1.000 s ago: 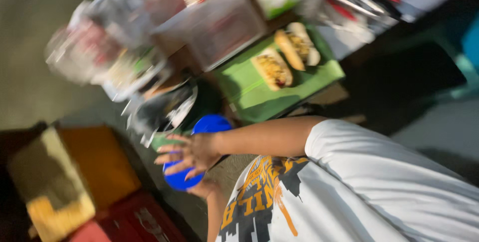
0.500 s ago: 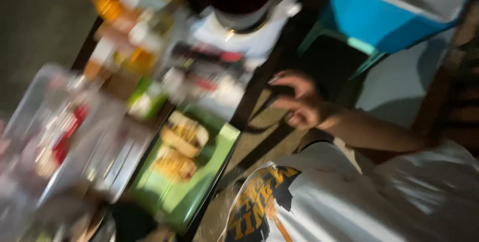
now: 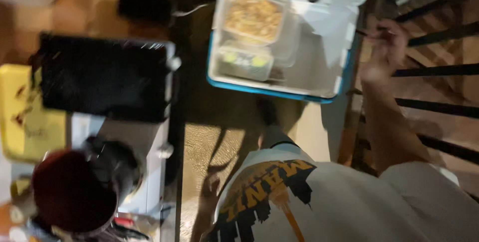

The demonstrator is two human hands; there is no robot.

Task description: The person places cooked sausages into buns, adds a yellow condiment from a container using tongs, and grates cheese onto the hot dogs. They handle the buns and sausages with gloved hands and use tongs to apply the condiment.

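Note:
An open blue and white cooler box (image 3: pixel 319 85) stands on the floor ahead of me. Inside it are a clear tub of yellowish food (image 3: pixel 252 17) and a smaller clear tub with green and yellow bits (image 3: pixel 244 62). My right hand (image 3: pixel 386 47) is stretched out to the right edge of the cooler's white lid (image 3: pixel 344 2), fingers curled. Blur hides whether it grips anything. My left hand (image 3: pixel 209 188) hangs low beside my white printed shirt (image 3: pixel 319 202), fingers apart and holding nothing.
At the left, a black flat tray (image 3: pixel 100 77) rests on a white appliance (image 3: pixel 144 167), next to a yellow board (image 3: pixel 25 112) and a dark red round pot (image 3: pixel 70 197). Dark metal bars (image 3: pixel 439 72) run along the right. The brown floor (image 3: pixel 204 142) lies between table and cooler.
The view has swung from the table with the green tray of sandwiches over to the cooler. My right arm has reached out to the cooler's lid; my left hand has dropped to my side.

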